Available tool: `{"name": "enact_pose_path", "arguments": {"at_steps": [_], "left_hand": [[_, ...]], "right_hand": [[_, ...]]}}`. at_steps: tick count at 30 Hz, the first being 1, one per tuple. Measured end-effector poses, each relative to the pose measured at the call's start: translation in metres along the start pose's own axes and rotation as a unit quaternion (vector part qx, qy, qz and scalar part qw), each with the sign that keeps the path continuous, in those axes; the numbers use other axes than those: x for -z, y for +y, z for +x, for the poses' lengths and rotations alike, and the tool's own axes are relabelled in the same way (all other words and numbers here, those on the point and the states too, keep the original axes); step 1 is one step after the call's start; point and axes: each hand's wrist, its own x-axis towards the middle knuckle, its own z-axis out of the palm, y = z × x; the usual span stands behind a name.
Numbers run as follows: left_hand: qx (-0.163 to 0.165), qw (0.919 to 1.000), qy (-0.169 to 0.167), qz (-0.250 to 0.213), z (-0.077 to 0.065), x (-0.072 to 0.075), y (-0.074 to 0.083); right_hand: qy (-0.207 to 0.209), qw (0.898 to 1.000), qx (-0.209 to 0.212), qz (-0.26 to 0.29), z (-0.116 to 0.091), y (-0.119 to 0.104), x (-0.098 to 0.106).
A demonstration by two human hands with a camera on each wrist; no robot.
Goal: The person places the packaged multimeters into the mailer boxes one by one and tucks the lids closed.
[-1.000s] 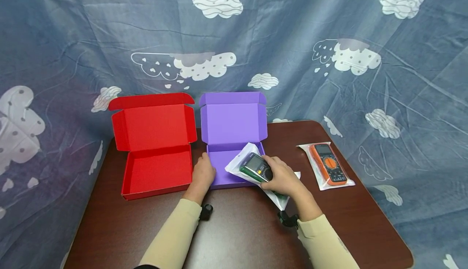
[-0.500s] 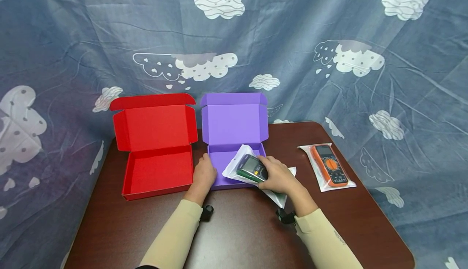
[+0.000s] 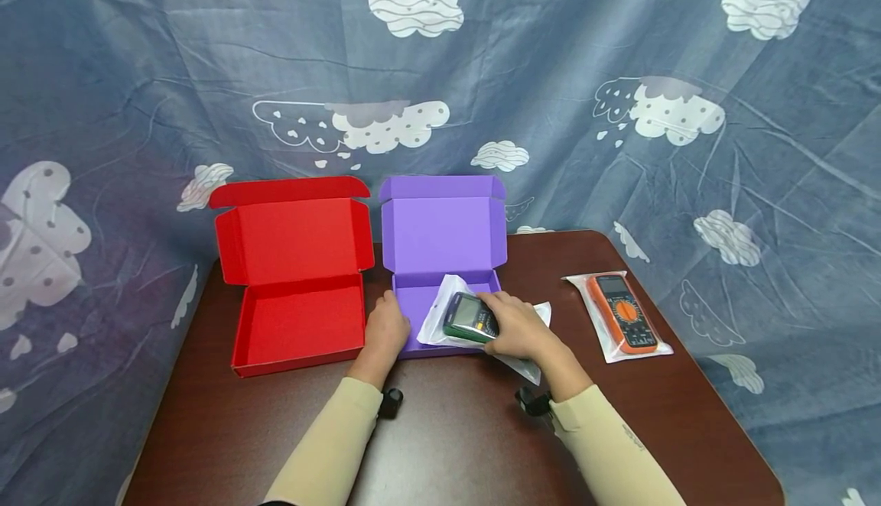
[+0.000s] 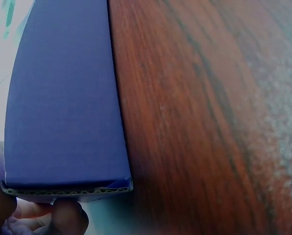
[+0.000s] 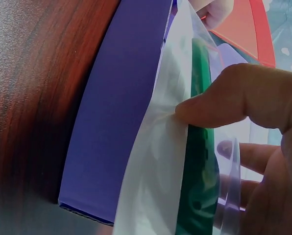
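Left hand (image 3: 387, 326) grips an open purple cardboard box (image 3: 443, 235); over it, right hand (image 3: 519, 329) clasps a plastic-bagged, rectangular green multimeter (image 3: 469, 313) by its sides: probably stiff, slippery, surest held there.

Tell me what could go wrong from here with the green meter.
The bag hangs past the purple box's front wall at one corner, so it could catch there.
The green meter, in the right hand, lies askew to the purple box, so it might jam against a wall.
The left hand holds the purple box's left side; if it lets go, the box may slide.
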Motion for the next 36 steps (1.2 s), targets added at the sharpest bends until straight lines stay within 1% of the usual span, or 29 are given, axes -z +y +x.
{"name": "enact_pose_path", "arguments": {"at_steps": [6, 11, 19, 23, 29, 33, 36], "left_hand": [[0.01, 0.9999, -0.008, -0.003, -0.001, 0.001, 0.002], [0.004, 1.0, 0.003, 0.002, 0.0, -0.001, 0.001], [0.007, 0.9999, 0.01, 0.002, 0.0, -0.003, 0.0], [0.006, 0.9999, 0.015, 0.0, 0.0, -0.003, 0.0], [0.006, 0.9999, 0.013, -0.002, 0.0, -0.003, -0.001], [0.0, 0.9998, 0.017, -0.004, 0.0, -0.003, -0.001], [-0.001, 0.9998, 0.019, -0.007, 0.0, -0.003, -0.001]], "right_hand": [[-0.003, 1.0, 0.004, -0.018, 0.004, -0.002, 0.0], [-0.008, 1.0, 0.006, -0.025, 0.008, -0.004, 0.001], [-0.011, 0.999, 0.017, -0.032, 0.014, -0.005, 0.0], [-0.012, 0.999, 0.025, -0.028, 0.018, -0.004, -0.001], [-0.009, 0.999, 0.032, -0.029, 0.022, -0.005, 0.0], [-0.017, 0.999, 0.032, -0.034, 0.026, -0.006, 0.0], [-0.031, 0.999, 0.026, -0.028, 0.028, -0.007, 0.0]]}}
